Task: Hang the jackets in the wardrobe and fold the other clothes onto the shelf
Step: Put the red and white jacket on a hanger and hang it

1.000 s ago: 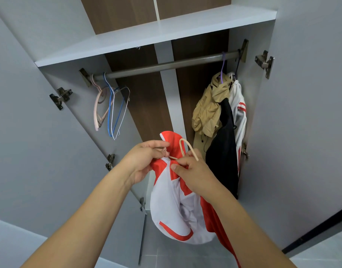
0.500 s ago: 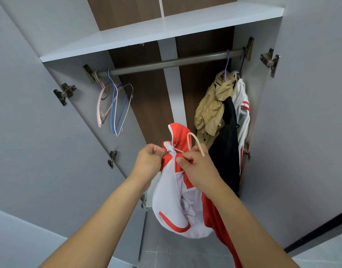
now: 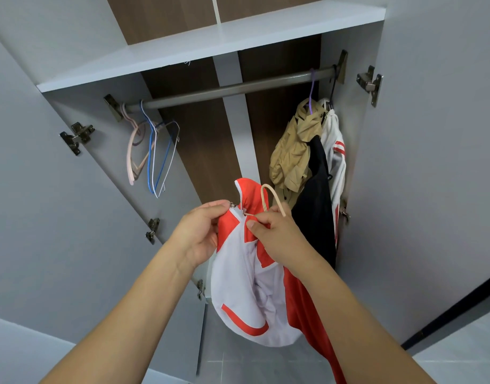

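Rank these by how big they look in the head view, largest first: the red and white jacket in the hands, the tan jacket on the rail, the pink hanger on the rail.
1. Red and white jacket, though it is nearest the camera, which inflates it.
2. Tan jacket.
3. Pink hanger, clearly the smallest.

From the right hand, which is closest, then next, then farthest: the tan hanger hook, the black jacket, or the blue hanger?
1. Tan hanger hook: pinched by the right hand, rising just above it.
2. Black jacket: hanging just to its right.
3. Blue hanger: far off, at the rail's left end.
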`<state>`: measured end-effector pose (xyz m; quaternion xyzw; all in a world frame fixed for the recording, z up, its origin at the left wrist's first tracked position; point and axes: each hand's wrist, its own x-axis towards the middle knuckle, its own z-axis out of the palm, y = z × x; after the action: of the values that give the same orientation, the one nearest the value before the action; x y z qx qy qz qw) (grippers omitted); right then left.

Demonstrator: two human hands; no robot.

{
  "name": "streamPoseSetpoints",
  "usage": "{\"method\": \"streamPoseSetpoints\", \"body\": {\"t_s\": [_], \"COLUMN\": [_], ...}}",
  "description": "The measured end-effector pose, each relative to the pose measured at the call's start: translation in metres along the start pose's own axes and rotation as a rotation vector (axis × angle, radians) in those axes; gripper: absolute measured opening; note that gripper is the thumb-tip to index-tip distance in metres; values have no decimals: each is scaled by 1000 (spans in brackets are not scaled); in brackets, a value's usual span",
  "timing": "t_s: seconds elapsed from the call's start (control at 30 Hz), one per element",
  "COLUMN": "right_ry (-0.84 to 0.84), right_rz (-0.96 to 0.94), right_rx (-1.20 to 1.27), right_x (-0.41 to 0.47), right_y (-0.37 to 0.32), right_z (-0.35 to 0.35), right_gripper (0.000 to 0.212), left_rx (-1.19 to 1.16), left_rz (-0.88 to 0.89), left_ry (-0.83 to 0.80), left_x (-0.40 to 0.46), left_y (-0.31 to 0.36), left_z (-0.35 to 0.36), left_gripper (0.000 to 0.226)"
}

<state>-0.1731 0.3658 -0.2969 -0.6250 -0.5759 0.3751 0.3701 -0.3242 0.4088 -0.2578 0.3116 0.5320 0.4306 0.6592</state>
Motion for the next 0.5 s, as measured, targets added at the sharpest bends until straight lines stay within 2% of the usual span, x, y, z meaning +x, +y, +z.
{"method": "streamPoseSetpoints", "body": {"t_s": [0.1, 0.3, 0.5], "right_ry": [-7, -142, -145], "right_rz": [2, 13, 11], "right_rx": [78, 172, 192], "right_x": [0, -4, -6], "right_y": [1, -12, -14], "right_z": [-9, -20, -22], "right_gripper": [32, 44, 35], "left_rx": [102, 606, 728], "left_rz": [96, 387, 456], "left_ry": [-55, -134, -195], "left_x": [-5, -21, -32], "left_y": [10, 24, 25], "left_z": [-5, -2, 2], "left_gripper": [10, 14, 8]}}
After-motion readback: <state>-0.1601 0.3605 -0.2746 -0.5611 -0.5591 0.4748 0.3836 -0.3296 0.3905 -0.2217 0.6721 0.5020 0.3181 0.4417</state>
